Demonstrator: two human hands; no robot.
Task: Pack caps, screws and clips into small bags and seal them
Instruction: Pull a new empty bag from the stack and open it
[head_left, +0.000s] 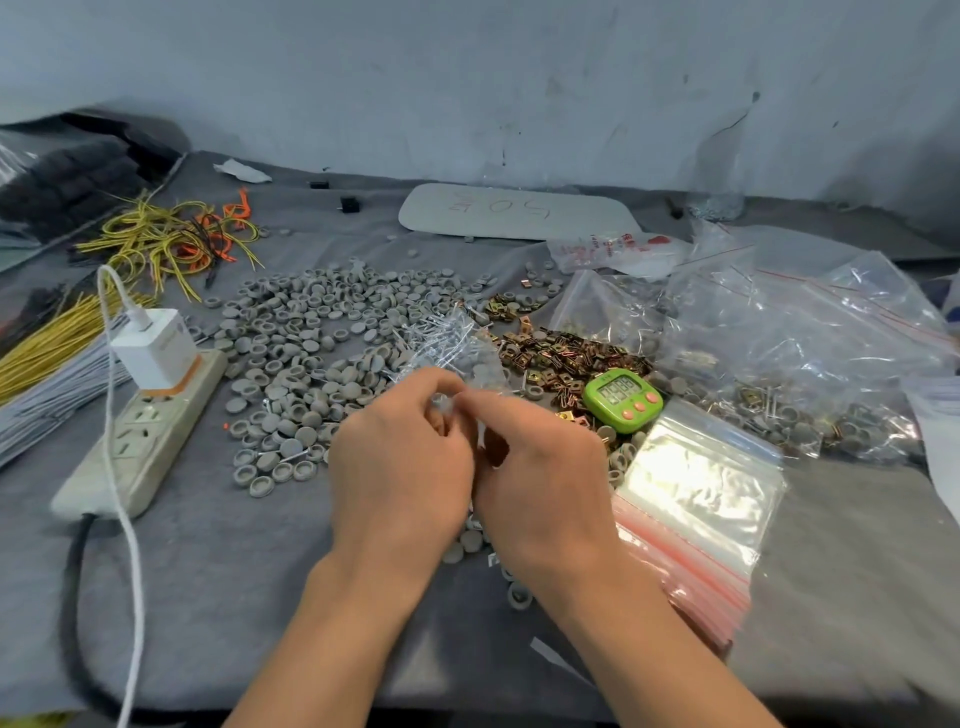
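My left hand (402, 462) and my right hand (540, 467) meet at the table's middle, fingertips pinching a small clear bag (457, 364) that rises blurred above them. Its contents cannot be made out. A wide spread of grey caps (306, 353) lies behind and left of my hands. Brass-coloured clips (566, 356) are heaped to the right of the bag. A stack of empty zip bags with red strips (696, 499) lies right of my right hand. Filled clear bags (810, 364) pile up at the far right.
A green timer (623, 399) stands between the clips and the empty bags. A power strip with a white charger (150, 410) and cable lies at the left. Yellow and orange wires (171, 239) sit at the back left. A grey oval board (519, 212) leans by the wall.
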